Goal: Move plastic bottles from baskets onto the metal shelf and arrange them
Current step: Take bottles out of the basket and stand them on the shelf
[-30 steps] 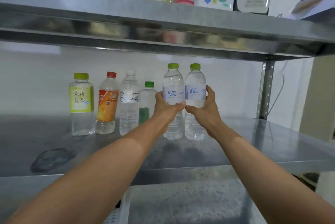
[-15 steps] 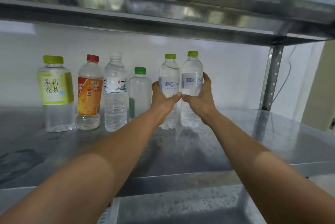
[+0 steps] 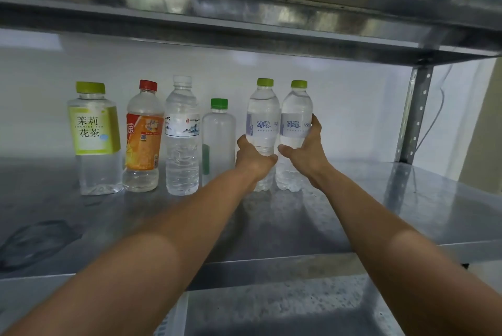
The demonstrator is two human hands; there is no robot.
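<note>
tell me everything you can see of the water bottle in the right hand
The rightmost water bottle is clear plastic with a lime green screw cap, a pale label with blue characters round its middle and a ribbed lower body. It stands upright at the right end of the row, its base seemingly on the metal shelf. The right hand grips its middle, thumb across the front. It sits close against a twin bottle.

Row of bottles (image 3: pixel 182 151) stood upright, far back on the metal shelf (image 3: pixel 380 213). At its right end our left hand (image 3: pixel 252 157) gripped the fifth bottle (image 3: pixel 263 118). Our right hand (image 3: pixel 307 153) gripped the sixth bottle (image 3: pixel 296 115), just beside.
</note>
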